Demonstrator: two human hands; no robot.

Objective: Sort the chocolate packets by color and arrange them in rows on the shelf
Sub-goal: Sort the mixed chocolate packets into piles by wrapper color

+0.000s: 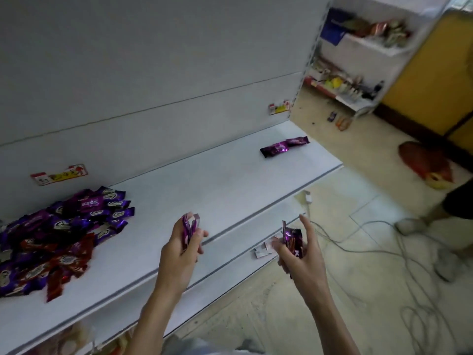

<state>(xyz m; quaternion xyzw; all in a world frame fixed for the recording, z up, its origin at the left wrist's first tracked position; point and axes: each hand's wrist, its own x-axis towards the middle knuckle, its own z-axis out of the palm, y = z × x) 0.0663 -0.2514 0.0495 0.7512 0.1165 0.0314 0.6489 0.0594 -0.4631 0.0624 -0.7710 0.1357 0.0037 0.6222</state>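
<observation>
A jumbled heap of purple and red chocolate packets (58, 237) lies at the left end of the white shelf (204, 180). Far off at the right end, two purple packets (284, 146) lie end to end near the back wall. My left hand (183, 248) hovers over the shelf's front part and grips a few purple packets (189, 226) held upright. My right hand (298, 252), in front of the shelf edge, holds a dark purple packet (294, 239) with its index finger sticking up.
Price labels (58, 174) are stuck on the back panel. Cables (384, 252) trail over the tiled floor on the right, where another person's legs and shoes (445, 265) stand. A further stocked shelf unit (358, 73) sits behind. A lower shelf holds goods below.
</observation>
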